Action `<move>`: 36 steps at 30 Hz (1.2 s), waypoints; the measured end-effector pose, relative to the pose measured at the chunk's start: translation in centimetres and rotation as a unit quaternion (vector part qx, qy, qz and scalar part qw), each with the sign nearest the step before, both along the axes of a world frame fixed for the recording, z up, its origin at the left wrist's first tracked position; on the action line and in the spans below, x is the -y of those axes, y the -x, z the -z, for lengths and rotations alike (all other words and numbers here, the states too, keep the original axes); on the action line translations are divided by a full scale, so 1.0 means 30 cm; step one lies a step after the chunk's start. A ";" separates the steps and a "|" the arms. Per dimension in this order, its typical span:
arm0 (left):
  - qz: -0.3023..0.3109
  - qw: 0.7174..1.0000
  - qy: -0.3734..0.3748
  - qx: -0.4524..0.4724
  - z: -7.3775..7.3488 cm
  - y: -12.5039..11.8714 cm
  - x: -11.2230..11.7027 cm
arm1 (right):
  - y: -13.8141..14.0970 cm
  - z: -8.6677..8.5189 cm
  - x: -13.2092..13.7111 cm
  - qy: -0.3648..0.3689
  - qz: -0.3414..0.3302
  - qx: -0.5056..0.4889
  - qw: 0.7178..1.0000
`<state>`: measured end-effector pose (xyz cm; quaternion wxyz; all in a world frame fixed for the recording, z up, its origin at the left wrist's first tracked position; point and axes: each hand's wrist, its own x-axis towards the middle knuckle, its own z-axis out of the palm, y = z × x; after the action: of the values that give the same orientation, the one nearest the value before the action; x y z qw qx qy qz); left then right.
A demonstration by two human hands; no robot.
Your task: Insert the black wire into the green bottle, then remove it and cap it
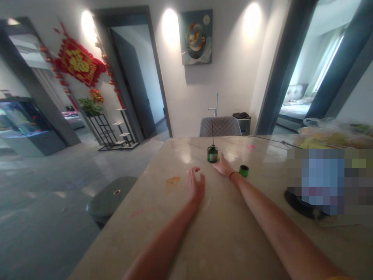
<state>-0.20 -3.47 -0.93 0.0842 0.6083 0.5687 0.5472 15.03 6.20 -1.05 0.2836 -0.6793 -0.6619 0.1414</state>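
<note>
Out near the far middle of the pale stone table (204, 237) stands a little green bottle (212, 153), upright, with a thin dark stick rising straight out of its open neck. The right hand (223, 166) lies low on the tabletop just beside it, on the near right side. Its fingers (217, 167) are stretched out loose and point at the bottle's foot, closing on nothing; whether the tips actually touch the glass I cannot tell from here. The left hand (196, 185) rests a little nearer and to the left, clear of the bottle, with its fingers curled slightly and spread, holding nothing. The bottle is squat and dark green with a lighter label round its body, and its surface catches the ceiling lights. Its green cap (244, 170) with a black top sits apart from it, just beside the right wrist, which wears a thin red band (232, 175). An orange smear (173, 181) marks the table to the left of the left hand, and a grey chair (220, 126) stands at the table's far end.
</note>
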 end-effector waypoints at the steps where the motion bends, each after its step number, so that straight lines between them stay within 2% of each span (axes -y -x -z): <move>1: 0.009 1.000 0.018 -0.001 -0.004 0.000 0.001 | -0.009 -0.006 0.019 0.003 -0.007 0.022 1.000; 5: 0.056 0.990 0.123 -0.036 -0.025 -0.003 0.017 | -0.060 -0.023 0.124 -0.029 -0.044 0.149 0.987; 7: 0.052 0.980 0.160 -0.103 -0.035 -0.007 0.029 | -0.089 -0.026 0.180 -0.054 -0.079 0.221 0.970; 10: 0.048 0.961 0.156 -0.225 -0.043 -0.015 0.041 | -0.129 -0.028 0.243 -0.042 -0.097 0.322 0.941; 13: 0.049 0.943 0.147 -0.294 -0.046 -0.019 0.043 | -0.159 -0.038 0.281 -0.032 -0.125 0.340 0.931; 17: 0.039 0.942 0.169 -0.288 -0.052 -0.018 0.042 | -0.158 -0.091 0.293 -0.031 -0.162 0.297 0.940; 19: 0.031 0.948 0.171 -0.267 -0.060 -0.017 0.046 | -0.134 -0.139 0.274 -0.037 -0.142 0.271 0.951; 21: 0.042 0.953 0.164 -0.252 -0.069 -0.018 0.053 | -0.100 -0.193 0.232 -0.058 -0.091 0.244 0.964; 24: 0.090 0.955 0.135 -0.249 -0.077 -0.018 0.064 | -0.053 -0.263 0.132 -0.110 -0.064 0.164 0.978; 26: 0.103 0.956 0.116 -0.249 -0.077 -0.018 0.068 | -0.036 -0.290 0.051 -0.106 -0.040 0.113 0.987; 29: 0.101 0.962 0.099 -0.235 -0.071 -0.015 0.067 | -0.030 -0.297 -0.062 -0.073 -0.023 0.035 0.996; 31: 0.103 0.965 0.095 -0.223 -0.068 -0.012 0.064 | -0.033 -0.285 -0.118 -0.061 -0.040 -0.021 0.997; 36: 0.110 0.965 0.085 -0.222 -0.065 -0.008 0.062 | -0.034 -0.261 -0.186 -0.057 -0.051 -0.064 0.995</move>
<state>0.03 -5.33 1.02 0.0667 0.7640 0.5473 0.3350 16.04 11.77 6.77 0.3555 -0.6171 -0.6833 0.1608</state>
